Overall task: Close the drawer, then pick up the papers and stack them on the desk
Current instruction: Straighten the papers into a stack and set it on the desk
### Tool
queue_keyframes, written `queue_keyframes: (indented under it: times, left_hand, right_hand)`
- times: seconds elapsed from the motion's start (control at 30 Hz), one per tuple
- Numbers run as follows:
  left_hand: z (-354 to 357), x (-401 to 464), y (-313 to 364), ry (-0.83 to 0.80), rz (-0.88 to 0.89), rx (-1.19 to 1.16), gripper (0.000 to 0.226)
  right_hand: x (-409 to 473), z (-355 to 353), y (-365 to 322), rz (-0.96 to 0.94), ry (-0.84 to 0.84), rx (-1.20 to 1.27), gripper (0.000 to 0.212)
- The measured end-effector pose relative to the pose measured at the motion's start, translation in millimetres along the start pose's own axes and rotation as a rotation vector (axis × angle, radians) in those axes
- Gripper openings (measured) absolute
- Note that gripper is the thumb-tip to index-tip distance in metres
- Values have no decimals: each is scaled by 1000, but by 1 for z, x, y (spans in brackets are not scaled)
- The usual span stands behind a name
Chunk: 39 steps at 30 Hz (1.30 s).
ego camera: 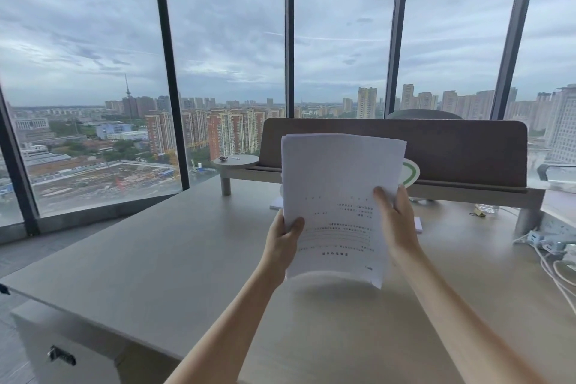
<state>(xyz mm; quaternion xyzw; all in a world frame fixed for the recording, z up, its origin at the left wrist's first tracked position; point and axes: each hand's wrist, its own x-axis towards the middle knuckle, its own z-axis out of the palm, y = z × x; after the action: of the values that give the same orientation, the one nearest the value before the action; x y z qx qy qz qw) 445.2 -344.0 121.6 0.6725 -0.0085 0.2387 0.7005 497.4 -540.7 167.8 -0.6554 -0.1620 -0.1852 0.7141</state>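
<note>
We hold the papers (338, 196) up above the desk (174, 259). Our left hand (282, 238) pinches the left edge at 9 o'clock and our right hand (397, 221) grips the right edge at 3 o'clock. Both hands are closed on the sheets. We think the next good move is to tap the bottom edge on the desk so the sheets line up. There is lots of bare room at 7 o'clock. Cables (554, 268) lie at 3 o'clock, so we keep away.
</note>
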Motion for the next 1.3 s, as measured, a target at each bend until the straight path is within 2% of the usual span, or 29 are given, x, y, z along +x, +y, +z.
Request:
queue_keyframes:
  times: [0.13, 0.27, 0.4, 0.63, 0.77, 0.9, 1.07, 1.3]
  left_hand:
    - [-5, 3, -1, 0, -66, -19, 33]
    - [-7, -5, -28, -18, -172, 123, 34]
    - [1, -8, -40, -3, -175, 165, 32]
    - [-1, 3, -27, -4, -109, 129, 33]
    - [-5, -13, -43, -51, -176, 166, 28]
    - [-2, -7, -43, 5, -154, 179, 20]
    - [-2, -12, -60, 46, -228, 214, 19]
    - [-6, -16, -39, 47, -171, 168, 31]
  right_hand:
    - [0, -5, -1, -17, -39, -82, 7]
    - [-15, -11, 36, 160, -66, -112, 16]
    - [-29, -9, 62, 263, -60, -36, 19]
    - [-17, -13, 54, 193, -58, 27, 28]
    - [-31, -13, 80, 227, -91, -42, 32]
    - [-28, -16, 79, 194, -78, -34, 31]
    - [-43, -11, 89, 222, -121, -50, 34]
    - [-37, -11, 89, 249, -100, -83, 25]
